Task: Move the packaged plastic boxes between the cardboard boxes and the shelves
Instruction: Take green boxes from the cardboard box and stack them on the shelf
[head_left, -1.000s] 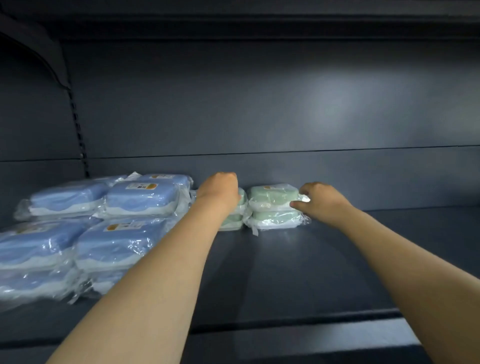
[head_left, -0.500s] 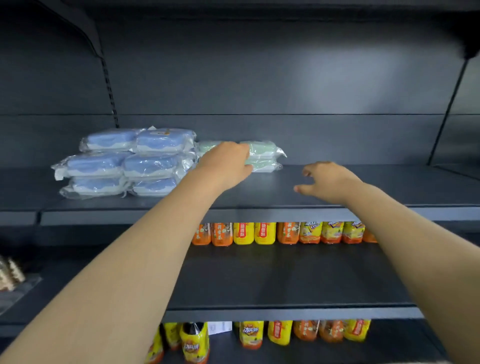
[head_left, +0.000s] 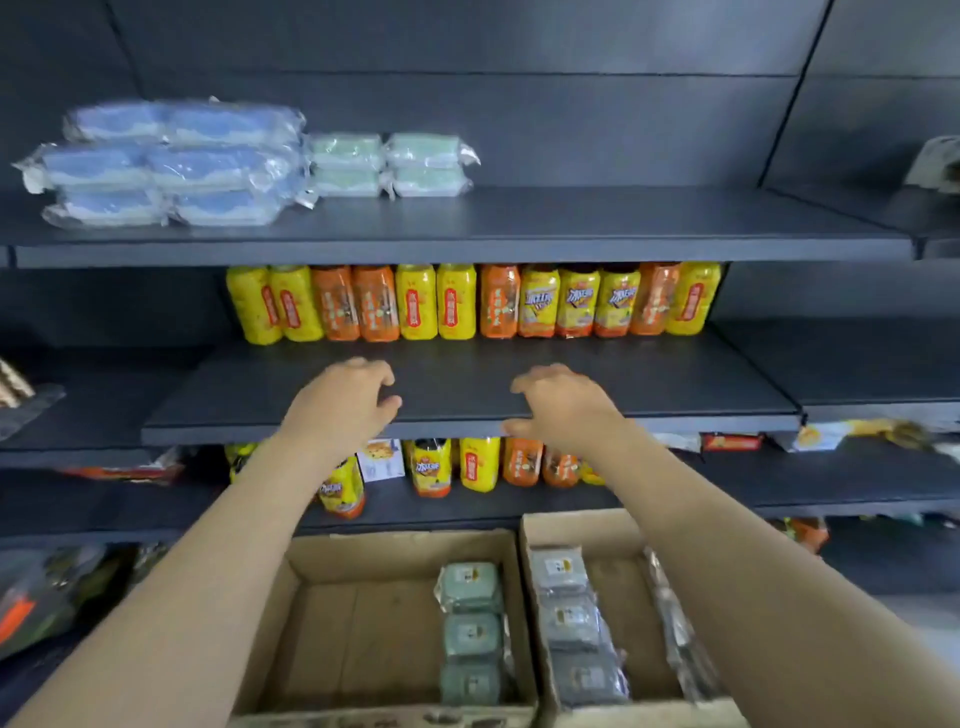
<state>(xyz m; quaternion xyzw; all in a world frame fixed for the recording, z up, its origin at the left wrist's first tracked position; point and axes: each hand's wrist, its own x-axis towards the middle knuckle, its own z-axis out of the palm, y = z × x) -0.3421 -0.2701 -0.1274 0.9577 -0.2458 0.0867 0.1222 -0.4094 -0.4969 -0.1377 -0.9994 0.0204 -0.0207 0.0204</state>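
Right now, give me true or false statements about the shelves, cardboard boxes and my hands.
The left hand and right hand hold nothing. True.
The blue packaged plastic boxes lie on the top dark shelf, left of pale green packaged ones. True.
Yellow and orange bottles stand on that top shelf. False: the yellow and orange bottles stand one shelf lower.
The left brown cardboard box is full. False: the left brown cardboard box holds one row of green packaged boxes along its right wall.
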